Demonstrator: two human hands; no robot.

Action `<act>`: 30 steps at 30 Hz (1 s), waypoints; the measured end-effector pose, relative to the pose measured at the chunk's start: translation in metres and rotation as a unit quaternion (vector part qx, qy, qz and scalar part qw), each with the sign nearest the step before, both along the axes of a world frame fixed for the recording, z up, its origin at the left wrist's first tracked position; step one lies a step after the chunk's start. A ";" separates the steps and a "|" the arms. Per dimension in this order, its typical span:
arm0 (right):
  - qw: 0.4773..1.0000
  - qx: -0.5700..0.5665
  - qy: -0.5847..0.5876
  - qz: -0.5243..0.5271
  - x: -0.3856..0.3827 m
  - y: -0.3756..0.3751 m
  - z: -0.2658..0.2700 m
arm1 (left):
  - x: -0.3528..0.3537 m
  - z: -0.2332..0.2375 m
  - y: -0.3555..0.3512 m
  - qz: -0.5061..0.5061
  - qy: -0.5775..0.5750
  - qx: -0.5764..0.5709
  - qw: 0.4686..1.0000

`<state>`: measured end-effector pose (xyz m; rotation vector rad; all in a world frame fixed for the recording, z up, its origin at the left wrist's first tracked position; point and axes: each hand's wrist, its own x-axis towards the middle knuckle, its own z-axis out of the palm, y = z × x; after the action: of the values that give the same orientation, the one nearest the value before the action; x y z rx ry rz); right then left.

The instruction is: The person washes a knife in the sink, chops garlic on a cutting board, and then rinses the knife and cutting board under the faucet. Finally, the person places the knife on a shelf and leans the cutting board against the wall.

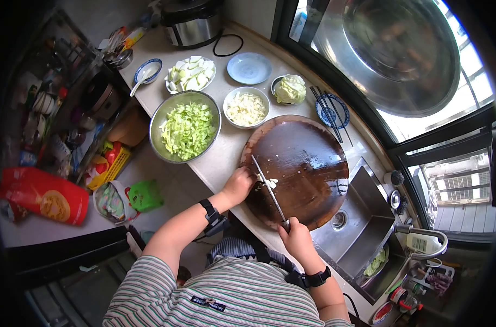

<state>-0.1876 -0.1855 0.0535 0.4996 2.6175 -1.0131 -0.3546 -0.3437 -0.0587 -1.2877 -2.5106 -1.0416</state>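
My right hand [298, 240] is wrapped round the handle of a knife [271, 191], whose blade stands over the round wooden cutting board [308, 158]. On the board's left part, my left hand [239, 185] has its fingers curled together beside the blade; what they hold is mostly hidden. Small white chopped pieces [272, 183] lie against the blade near my left fingertips. Past the board's far left edge sits a white bowl of chopped pale pieces [247, 109]. Left of it stands a metal bowl of shredded green leaves [188, 128].
Behind are a plate of white-green chunks [191, 74], an empty blue plate [249, 68], a cabbage piece [290, 89] and chopsticks on a patterned dish [333, 111]. A sink [357, 218] adjoins the board's right. A rice cooker [190, 24] stands at the back.
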 end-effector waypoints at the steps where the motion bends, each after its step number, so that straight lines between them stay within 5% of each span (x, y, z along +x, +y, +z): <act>1: 1.000 0.008 0.002 0.004 -0.001 0.000 0.000 | 0.000 0.002 -0.001 -0.006 0.000 -0.006 1.000; 9: 1.000 0.016 -0.010 0.002 -0.010 0.008 -0.017 | 0.000 0.004 0.001 -0.011 -0.008 -0.014 1.000; 15: 0.951 -0.257 -0.055 -0.162 -0.013 0.014 -0.018 | -0.006 0.009 0.005 -0.025 -0.003 -0.002 1.000; 21: 0.930 -0.282 0.008 -0.234 0.009 0.028 -0.002 | -0.018 0.016 0.010 -0.057 -0.081 -0.005 0.995; 24: 0.927 -0.273 0.017 -0.258 0.020 0.036 0.002 | -0.014 0.043 0.029 -0.117 -0.033 -0.056 0.991; 27: 0.921 -0.273 0.020 -0.278 0.025 0.037 0.006 | -0.010 0.057 0.053 -0.241 0.081 -0.329 0.910; 30: 0.924 -0.263 0.032 -0.275 0.031 0.037 0.006 | -0.010 0.064 0.067 -0.245 0.025 -0.386 0.889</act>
<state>-0.1568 -0.1482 0.0594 1.0952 2.1389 -1.8511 -0.3642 -0.2763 0.0055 -2.1850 -2.7113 0.0300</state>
